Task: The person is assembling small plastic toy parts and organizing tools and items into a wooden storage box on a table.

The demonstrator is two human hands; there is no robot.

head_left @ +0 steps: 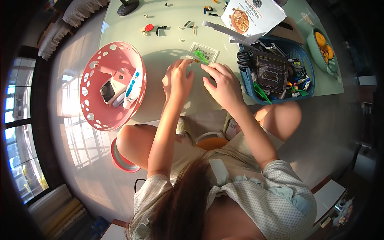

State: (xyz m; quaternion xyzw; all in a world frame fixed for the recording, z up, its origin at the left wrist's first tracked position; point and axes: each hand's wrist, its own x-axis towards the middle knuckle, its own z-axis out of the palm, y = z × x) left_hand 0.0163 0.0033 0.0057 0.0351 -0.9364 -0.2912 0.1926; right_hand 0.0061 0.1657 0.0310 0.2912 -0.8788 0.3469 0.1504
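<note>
My left hand (177, 80) reaches over the near part of the table. Its fingers stretch forward and its thumb stands apart from them. By its fingertips lies a tiny brownish piece (196, 61); I cannot tell whether they touch it. Opposite, my right hand (225, 85) has its index finger pointing toward the same spot, with a gap between finger and thumb. Just beyond both hands a small printed sheet (211, 53) lies flat on the table. A bright green plastic piece (201, 57) rests on it.
At left stands a pink holed basket (136, 60) with white devices inside. The blue basket (310, 82) at right holds a black package, cables and toy bricks. Behind it are a white printed bag (260, 16) and a green fruit basket (312, 42). Several small pieces, including a red disc (149, 27), dot the far table.
</note>
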